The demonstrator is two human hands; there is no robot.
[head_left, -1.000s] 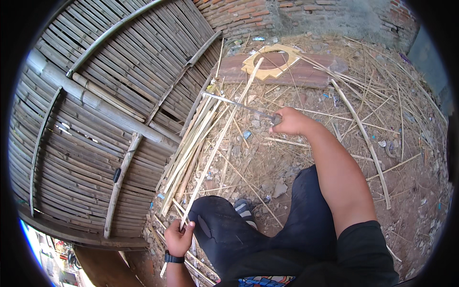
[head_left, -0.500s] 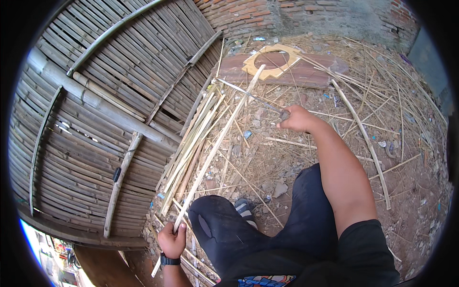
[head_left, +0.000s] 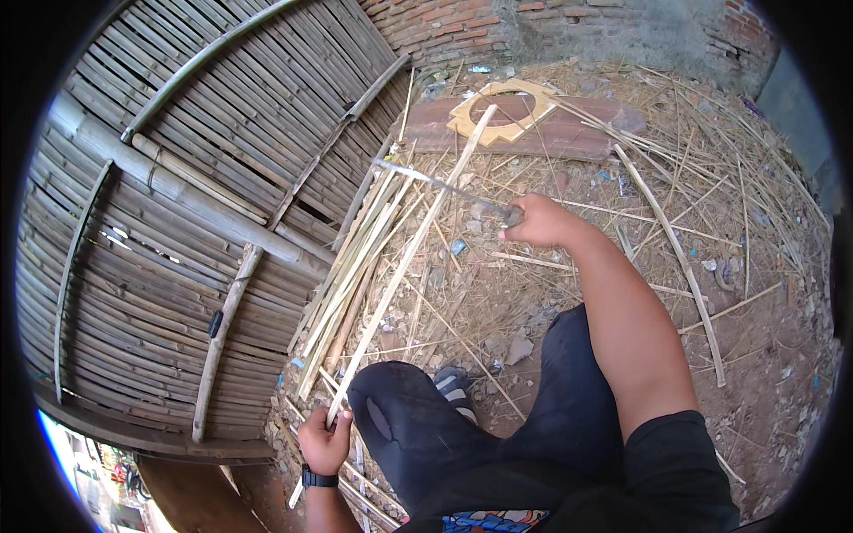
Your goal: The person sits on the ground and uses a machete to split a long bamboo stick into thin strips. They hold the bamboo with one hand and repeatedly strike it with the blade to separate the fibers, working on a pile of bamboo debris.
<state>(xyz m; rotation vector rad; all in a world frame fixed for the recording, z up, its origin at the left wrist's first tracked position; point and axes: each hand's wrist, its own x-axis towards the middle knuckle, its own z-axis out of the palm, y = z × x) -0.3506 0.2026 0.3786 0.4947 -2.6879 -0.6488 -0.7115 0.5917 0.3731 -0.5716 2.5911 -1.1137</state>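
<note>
My left hand, with a black watch on its wrist, is closed round the lower part of a long pale bamboo strip. The strip slants away past my bent knee, its far end overlapping a yellow cut-out frame. Out in front, my right hand grips the dark handle of a long-bladed knife. Its narrow blade points left and crosses the strip in view; whether the edge touches it I cannot tell. The blade's tip is smeared by motion.
Left of the strip lies a bundle of split bamboo. A slatted bamboo wall rises on the left, and a brick wall stands behind. A reddish-brown board lies under the frame. Loose strips, including a curved one, litter the dirt.
My right hand has moved slightly left and nearer to me, and the knife's blade has swung lower across the strip. The strip's far end has shifted a little farther away.
</note>
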